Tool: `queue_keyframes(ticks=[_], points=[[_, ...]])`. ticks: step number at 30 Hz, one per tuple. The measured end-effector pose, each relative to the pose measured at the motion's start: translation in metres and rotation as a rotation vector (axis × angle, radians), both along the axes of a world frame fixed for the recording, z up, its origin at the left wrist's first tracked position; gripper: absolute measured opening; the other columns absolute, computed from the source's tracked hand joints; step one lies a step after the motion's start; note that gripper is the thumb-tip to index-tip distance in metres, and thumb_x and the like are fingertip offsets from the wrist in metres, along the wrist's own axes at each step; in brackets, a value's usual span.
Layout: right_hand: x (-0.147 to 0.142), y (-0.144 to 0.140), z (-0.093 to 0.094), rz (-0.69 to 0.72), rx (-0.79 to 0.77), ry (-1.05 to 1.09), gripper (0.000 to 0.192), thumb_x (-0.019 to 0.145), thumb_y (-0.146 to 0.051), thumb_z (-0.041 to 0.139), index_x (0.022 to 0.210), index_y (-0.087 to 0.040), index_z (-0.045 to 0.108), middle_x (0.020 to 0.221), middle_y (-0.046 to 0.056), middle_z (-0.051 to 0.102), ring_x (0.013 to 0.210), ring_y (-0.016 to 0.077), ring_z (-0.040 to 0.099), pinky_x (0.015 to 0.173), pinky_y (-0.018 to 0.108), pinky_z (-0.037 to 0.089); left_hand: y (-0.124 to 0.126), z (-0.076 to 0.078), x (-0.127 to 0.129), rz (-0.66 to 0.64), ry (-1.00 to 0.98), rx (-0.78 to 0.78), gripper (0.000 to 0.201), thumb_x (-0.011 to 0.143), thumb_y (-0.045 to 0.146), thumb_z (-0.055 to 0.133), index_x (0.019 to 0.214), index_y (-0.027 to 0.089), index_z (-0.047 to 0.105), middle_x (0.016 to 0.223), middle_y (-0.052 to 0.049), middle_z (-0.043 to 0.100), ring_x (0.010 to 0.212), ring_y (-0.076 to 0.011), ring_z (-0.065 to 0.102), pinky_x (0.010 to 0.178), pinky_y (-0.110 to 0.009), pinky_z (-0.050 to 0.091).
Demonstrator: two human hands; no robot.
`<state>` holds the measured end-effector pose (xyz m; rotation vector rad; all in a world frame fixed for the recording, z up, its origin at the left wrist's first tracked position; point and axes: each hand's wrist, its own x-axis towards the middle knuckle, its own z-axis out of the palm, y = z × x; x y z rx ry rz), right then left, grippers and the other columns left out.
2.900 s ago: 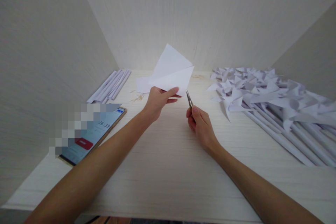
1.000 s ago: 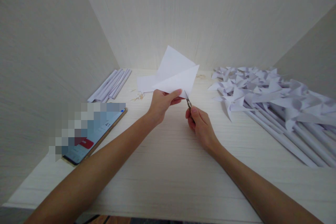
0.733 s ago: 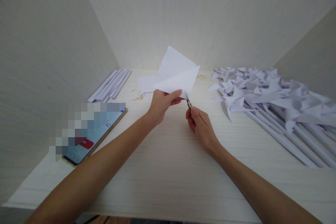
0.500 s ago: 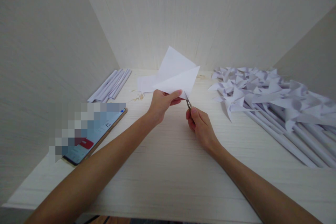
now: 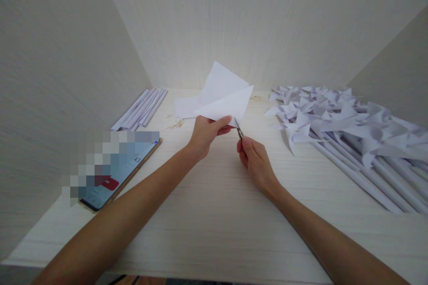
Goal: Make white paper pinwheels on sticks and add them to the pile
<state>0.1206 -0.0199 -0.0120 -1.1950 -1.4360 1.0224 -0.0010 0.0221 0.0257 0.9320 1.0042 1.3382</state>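
My left hand (image 5: pixel 204 133) pinches the lower edge of a folded white paper triangle (image 5: pixel 224 98) and holds it up above the pale wooden table (image 5: pixel 214 213). My right hand (image 5: pixel 256 162) grips small scissors (image 5: pixel 238 130), whose metal blades sit at the paper's bottom corner, right beside my left thumb. Most of the scissors is hidden inside my right fist.
A pile of white paper pinwheels on rolled paper sticks (image 5: pixel 351 129) covers the right side. Several rolled paper tubes (image 5: pixel 142 107) lie at the back left. A phone (image 5: pixel 117 173) with a lit screen lies front left. Flat white sheets (image 5: pixel 183 107) rest behind the held paper. Walls enclose three sides.
The scissors have moved up from apart to the paper's bottom corner, and the blades have bitten into it. The paper has shifted slightly right. The phone's timer has advanced.
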Motion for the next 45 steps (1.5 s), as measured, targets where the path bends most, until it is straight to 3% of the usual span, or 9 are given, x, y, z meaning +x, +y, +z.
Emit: queue_keyframes(ticks=[29, 45], points=[[-0.0009, 0.001, 0.0013, -0.014, 0.003, -0.009, 0.041, 0.083, -0.051, 0.032, 0.058, -0.02, 0.042, 0.044, -0.006, 0.031, 0.039, 0.0081, 0.026, 0.039, 0.023, 0.02, -0.005, -0.0027, 0.0055, -0.016, 0.047, -0.037, 0.011, 0.056, 0.017, 0.069, 0.062, 0.011, 0.063, 0.06, 0.0, 0.064, 0.052, -0.0092, 0.06, 0.055, -0.021, 0.049], [-0.0013, -0.0002, 0.0039, -0.026, -0.013, -0.011, 0.042, 0.083, -0.052, 0.032, 0.057, -0.02, 0.041, 0.043, -0.006, 0.031, 0.039, 0.0082, 0.028, 0.038, 0.023, 0.02, -0.0076, -0.0021, 0.0062, -0.023, 0.046, -0.047, 0.014, 0.055, 0.02, 0.071, 0.064, 0.011, 0.063, 0.064, 0.0, 0.064, 0.057, -0.0108, 0.061, 0.06, -0.025, 0.05]])
